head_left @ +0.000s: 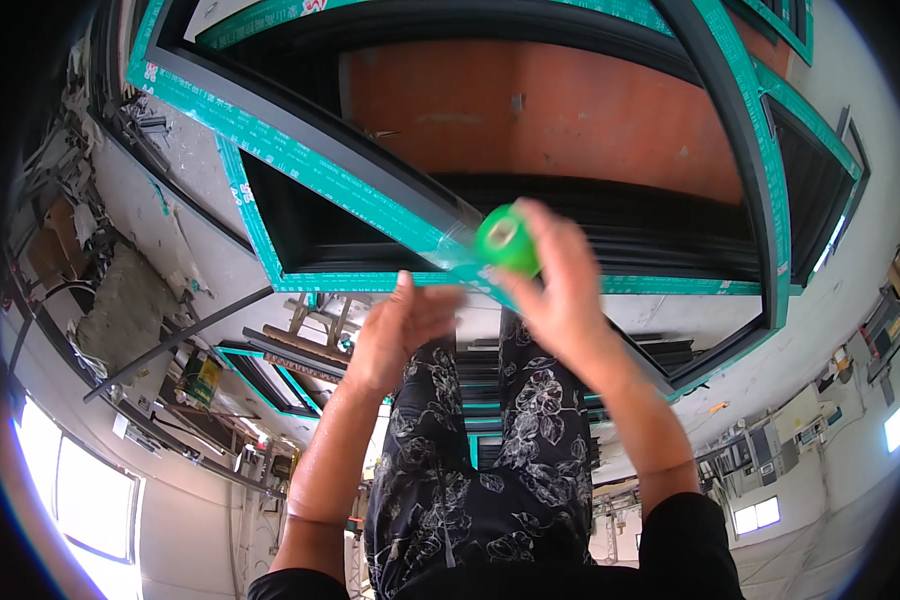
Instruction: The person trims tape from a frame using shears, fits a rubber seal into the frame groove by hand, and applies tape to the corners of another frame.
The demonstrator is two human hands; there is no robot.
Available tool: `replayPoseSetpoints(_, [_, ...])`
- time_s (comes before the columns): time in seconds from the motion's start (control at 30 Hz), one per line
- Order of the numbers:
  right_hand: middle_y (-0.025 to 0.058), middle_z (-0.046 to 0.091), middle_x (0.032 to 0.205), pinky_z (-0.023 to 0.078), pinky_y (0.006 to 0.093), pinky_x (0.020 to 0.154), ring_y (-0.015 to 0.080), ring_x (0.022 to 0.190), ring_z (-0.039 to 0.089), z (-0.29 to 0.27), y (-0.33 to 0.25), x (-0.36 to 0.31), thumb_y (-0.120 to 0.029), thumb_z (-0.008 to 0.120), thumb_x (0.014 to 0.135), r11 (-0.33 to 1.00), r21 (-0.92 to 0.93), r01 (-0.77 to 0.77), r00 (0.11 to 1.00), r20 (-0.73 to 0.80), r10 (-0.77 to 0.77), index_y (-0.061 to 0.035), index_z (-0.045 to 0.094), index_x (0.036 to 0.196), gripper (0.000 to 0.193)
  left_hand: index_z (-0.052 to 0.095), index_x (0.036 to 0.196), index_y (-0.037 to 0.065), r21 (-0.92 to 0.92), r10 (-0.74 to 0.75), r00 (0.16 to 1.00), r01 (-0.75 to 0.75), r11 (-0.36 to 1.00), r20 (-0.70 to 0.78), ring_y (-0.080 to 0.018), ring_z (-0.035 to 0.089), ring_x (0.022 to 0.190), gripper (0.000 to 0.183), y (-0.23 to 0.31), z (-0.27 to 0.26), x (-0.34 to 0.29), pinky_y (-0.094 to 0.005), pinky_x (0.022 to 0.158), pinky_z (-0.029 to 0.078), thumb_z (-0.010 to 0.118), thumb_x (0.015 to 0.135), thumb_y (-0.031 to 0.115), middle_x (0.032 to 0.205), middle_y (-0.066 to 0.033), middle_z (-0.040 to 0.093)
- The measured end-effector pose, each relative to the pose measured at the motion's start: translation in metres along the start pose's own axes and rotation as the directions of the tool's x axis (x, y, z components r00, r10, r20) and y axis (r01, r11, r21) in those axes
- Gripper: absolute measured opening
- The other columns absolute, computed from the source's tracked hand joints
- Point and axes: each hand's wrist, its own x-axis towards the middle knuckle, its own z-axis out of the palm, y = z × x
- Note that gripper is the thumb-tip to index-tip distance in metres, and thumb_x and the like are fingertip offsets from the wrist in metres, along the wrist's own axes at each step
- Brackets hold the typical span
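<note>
My right hand (567, 290) grips a small green roll of wrapping film (505, 243) with a pale core. It holds the roll over the dark bar (370, 190), whose outer face carries green printed protective film. A shiny, clear band (452, 238) lies across that bar just left of the roll. Beside the bar's near side is my left hand (400, 330), thumb raised and fingers stretched out, slightly blurred, holding nothing that I can see. Under the bar lies a large dark window frame (670, 285) with green film along its edges.
An orange-red panel (540, 110) shows inside the frames. More frames (815, 170) stand at the far right, and another (270, 380) lies lower left. Scraps and a grey heap (125, 310) line the left side. Machines (770, 450) stand at the right wall.
</note>
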Motion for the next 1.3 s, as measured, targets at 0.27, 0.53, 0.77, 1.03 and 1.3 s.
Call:
replayPoseSetpoints(0.27, [0.0173, 0.067, 0.106, 0.050, 0.0465, 0.087, 0.0393, 0.102, 0.062, 0.082, 0.128, 0.091, -0.020, 0.084, 0.068, 1.000, 0.024, -0.007, 0.987, 0.163, 0.003, -0.0093, 0.057, 0.122, 0.061, 0.060, 0.117, 0.003, -0.431, -0.028, 1.000, 0.022, 0.902, -0.008, -0.0254, 0.062, 0.105, 0.043, -0.027, -0.044, 0.156, -0.0420, 0.096, 0.051, 0.046, 0.102, 0.041, 0.112, -0.0126, 0.066])
replayPoseSetpoints(0.53, [0.0196, 0.068, 0.112, 0.049, 0.0368, 0.093, 0.0336, 0.105, 0.065, 0.105, 0.091, 0.094, -0.014, 0.069, 0.085, 0.962, 0.185, -0.199, 0.876, 0.473, 0.091, -0.0011, 0.066, 0.114, 0.033, 0.058, 0.121, 0.005, -0.605, 0.172, 0.977, -0.064, 0.794, 0.122, -0.0192, 0.060, 0.098, 0.037, -0.034, -0.071, 0.199, -0.0327, 0.087, 0.050, 0.053, 0.100, 0.036, 0.111, -0.0068, 0.064])
replayPoseSetpoints(0.77, [0.0150, 0.067, 0.103, 0.052, 0.0439, 0.082, 0.0355, 0.096, 0.063, 0.037, 0.016, 0.018, -0.027, 0.070, 0.085, 0.991, 0.113, -0.078, 0.993, -0.075, 0.087, -0.0038, 0.063, 0.110, 0.035, 0.042, 0.140, 0.000, 0.067, -0.051, 0.996, 0.047, 0.997, 0.074, -0.0288, 0.064, 0.100, 0.062, -0.008, -0.062, 0.005, -0.0397, 0.092, 0.051, 0.057, 0.097, 0.042, 0.116, -0.0165, 0.061])
replayPoseSetpoints(1.03, [0.0188, 0.064, 0.104, 0.052, 0.0453, 0.080, 0.0405, 0.092, 0.065, 0.007, -0.013, -0.024, -0.015, 0.080, 0.071, 0.867, 0.438, -0.237, 0.969, 0.036, 0.246, -0.0083, 0.047, 0.125, 0.063, 0.053, 0.133, 0.000, 0.395, -0.021, 0.993, -0.028, 0.918, 0.119, -0.0159, 0.063, 0.095, 0.067, 0.026, 0.048, -0.031, -0.0302, 0.088, 0.049, 0.033, 0.103, 0.056, 0.119, -0.0121, 0.063])
replayPoseSetpoints(1.3, [0.0181, 0.064, 0.102, 0.049, 0.0409, 0.083, 0.0343, 0.095, 0.062, -0.008, 0.066, 0.018, -0.030, 0.083, 0.074, 0.882, 0.419, -0.213, 0.936, -0.173, 0.308, 0.0003, 0.055, 0.114, 0.058, 0.056, 0.110, 0.000, 0.917, 0.800, 0.588, -0.374, 0.140, 0.118, -0.0426, 0.061, 0.092, 0.026, 0.005, 0.115, 0.105, -0.0451, 0.079, 0.048, 0.043, 0.101, 0.021, 0.097, -0.0227, 0.065])
